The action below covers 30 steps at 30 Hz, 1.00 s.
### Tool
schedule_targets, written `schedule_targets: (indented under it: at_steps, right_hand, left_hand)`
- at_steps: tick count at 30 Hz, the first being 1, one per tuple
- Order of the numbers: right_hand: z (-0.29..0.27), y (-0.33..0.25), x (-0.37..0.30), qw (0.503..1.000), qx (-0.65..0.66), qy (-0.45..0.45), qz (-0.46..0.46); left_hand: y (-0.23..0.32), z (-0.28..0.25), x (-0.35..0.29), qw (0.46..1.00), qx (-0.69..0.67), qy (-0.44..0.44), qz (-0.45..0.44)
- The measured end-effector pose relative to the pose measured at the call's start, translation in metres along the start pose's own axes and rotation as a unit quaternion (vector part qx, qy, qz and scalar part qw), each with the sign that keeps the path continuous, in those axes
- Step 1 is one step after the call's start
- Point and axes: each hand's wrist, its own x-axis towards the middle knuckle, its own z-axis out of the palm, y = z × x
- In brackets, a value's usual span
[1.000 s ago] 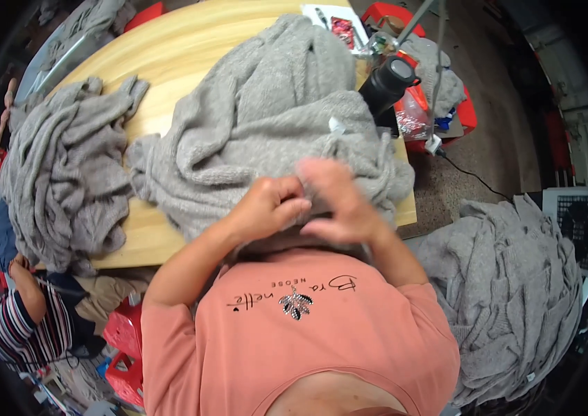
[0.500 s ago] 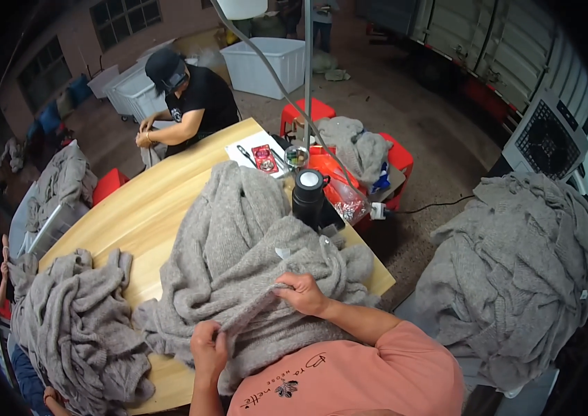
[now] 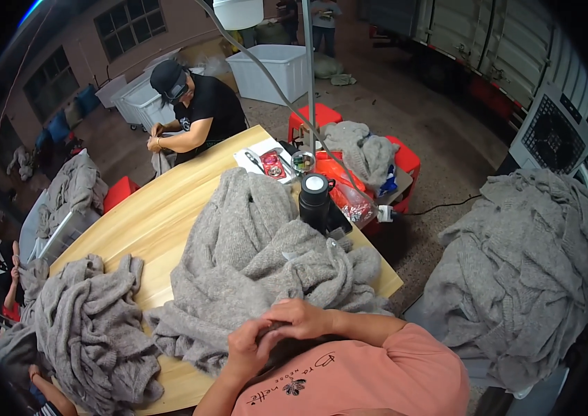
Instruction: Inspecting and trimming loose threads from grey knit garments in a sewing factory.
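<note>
A heap of fuzzy grey knit garment (image 3: 238, 236) lies on the table in front of me, its folds reaching its near edge. My left hand (image 3: 249, 344) and my right hand (image 3: 301, 319) meet at the near side of this heap, close to my chest. Both hands are closed, with fingertips pressed together at the garment's near edge. My right fingers overlap the left ones and hide most of what is pinched. A small pale tag (image 3: 288, 256) shows on the knit just beyond my hands.
More grey knits (image 3: 93, 333) lie at the table's left, and a large pile (image 3: 523, 277) stands at my right. A black bottle (image 3: 314, 201) stands behind the heap. Across the wooden table (image 3: 169, 201), a co-worker (image 3: 207, 111) handles grey cloth. Red stools (image 3: 315, 114) stand beyond.
My hands were apart, with a stretch of knit edge between them. They have come together, the left moving right and the right slightly down. The view has shifted slightly.
</note>
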Motion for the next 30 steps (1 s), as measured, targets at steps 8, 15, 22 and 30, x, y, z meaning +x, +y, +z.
schedule_targets:
  at_steps: [8, 15, 22, 30]
  right_hand:
    - [0.029, 0.012, -0.011, 1.000, 0.001, 0.006, 0.025]
    - [0.034, 0.011, -0.011, 0.997, -0.049, 0.010, -0.051]
    - [0.006, 0.032, -0.019, 0.962, -0.219, 0.164, 0.005]
    - [-0.073, 0.104, -0.056, 0.772, -0.386, 0.128, 0.489]
  left_hand:
    - [-0.021, 0.009, -0.032, 0.964, -0.119, 0.054, -0.232]
    - [-0.028, 0.007, -0.029, 0.920, -0.232, -0.038, -0.314]
    - [-0.019, 0.009, -0.007, 0.910, -0.265, 0.082, -0.308]
    - [-0.032, 0.002, -0.012, 0.890, -0.295, 0.115, -0.329]
